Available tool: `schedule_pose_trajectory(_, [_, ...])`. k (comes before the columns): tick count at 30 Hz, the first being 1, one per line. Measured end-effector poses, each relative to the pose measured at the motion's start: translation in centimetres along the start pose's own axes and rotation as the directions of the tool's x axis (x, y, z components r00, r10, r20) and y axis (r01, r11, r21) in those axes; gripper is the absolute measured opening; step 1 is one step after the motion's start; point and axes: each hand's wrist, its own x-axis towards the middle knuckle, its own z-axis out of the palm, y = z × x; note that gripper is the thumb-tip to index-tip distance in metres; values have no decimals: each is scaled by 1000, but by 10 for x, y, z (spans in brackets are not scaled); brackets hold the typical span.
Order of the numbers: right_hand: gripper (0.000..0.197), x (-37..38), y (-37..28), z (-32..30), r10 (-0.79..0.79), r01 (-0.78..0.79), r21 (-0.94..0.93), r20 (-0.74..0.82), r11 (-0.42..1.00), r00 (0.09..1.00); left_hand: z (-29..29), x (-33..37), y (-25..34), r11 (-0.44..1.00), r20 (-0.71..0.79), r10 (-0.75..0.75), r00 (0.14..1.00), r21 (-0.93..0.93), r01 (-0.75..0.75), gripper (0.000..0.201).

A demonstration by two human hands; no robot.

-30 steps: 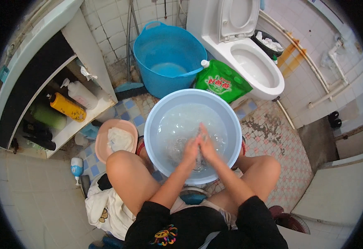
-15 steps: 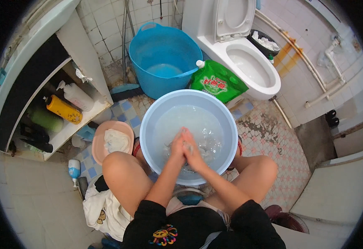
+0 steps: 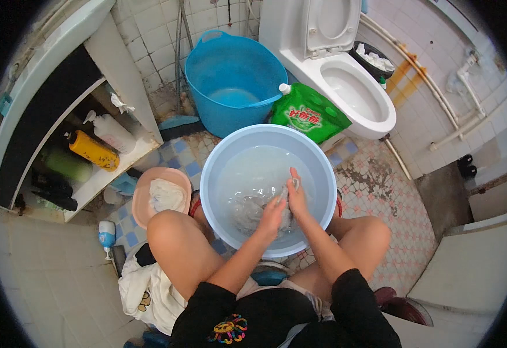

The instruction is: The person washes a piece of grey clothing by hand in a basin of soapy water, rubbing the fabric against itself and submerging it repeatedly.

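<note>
A light-blue basin (image 3: 209, 191) of cloudy water stands between my knees. A wet greyish cloth (image 3: 244, 213) lies in the water, its upper end raised between my hands. My left hand (image 3: 271, 217) is closed on the cloth, low over the basin's middle. Just right of it and a little farther off, my right hand (image 3: 297, 197) grips the cloth's raised edge, thumb and fingers pressed together. The cloth's lower folds are under the water and hard to make out.
Beyond the basin stand a big blue tub (image 3: 230, 75), a green detergent pouch (image 3: 308, 113) and a white toilet (image 3: 352, 93). On the left are a pink basin (image 3: 140, 200) holding white cloth, a shelf (image 3: 100, 180) of bottles and a pile of white clothes (image 3: 149, 287).
My hands were pressed together over the basin's middle. Now they have come apart and shifted right, with the cloth stretched between them and more of it showing.
</note>
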Motion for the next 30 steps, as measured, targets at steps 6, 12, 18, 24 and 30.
schedule_pose_trajectory(6, [54, -46, -38, 52, -310, 353, -273, 188, 895, 932, -30, 18, 26, 960, -131, 17, 991, -276, -53, 43])
schedule_pose_trajectory(12, [56, -4, -14, 9, -40, 40, -43, -18, 998, 999, 0, 2, 20, 996, -107, -37, 994, -86, 27, 45])
schedule_pose_trajectory(18, [57, -35, -33, 38, -187, 204, -189, 107, 960, 977, -16, 13, 33, 963, -93, -63, 994, -266, 36, 41])
schedule_pose_trajectory(24, [52, -9, -29, 19, -133, 127, -189, -21, 974, 991, -36, 24, 8, 987, -53, 6, 999, -162, -14, 42])
schedule_pose_trajectory(30, [45, -15, -21, 25, -292, 278, -221, -35, 935, 956, -16, 12, 17, 943, -129, -78, 989, -331, 32, 35])
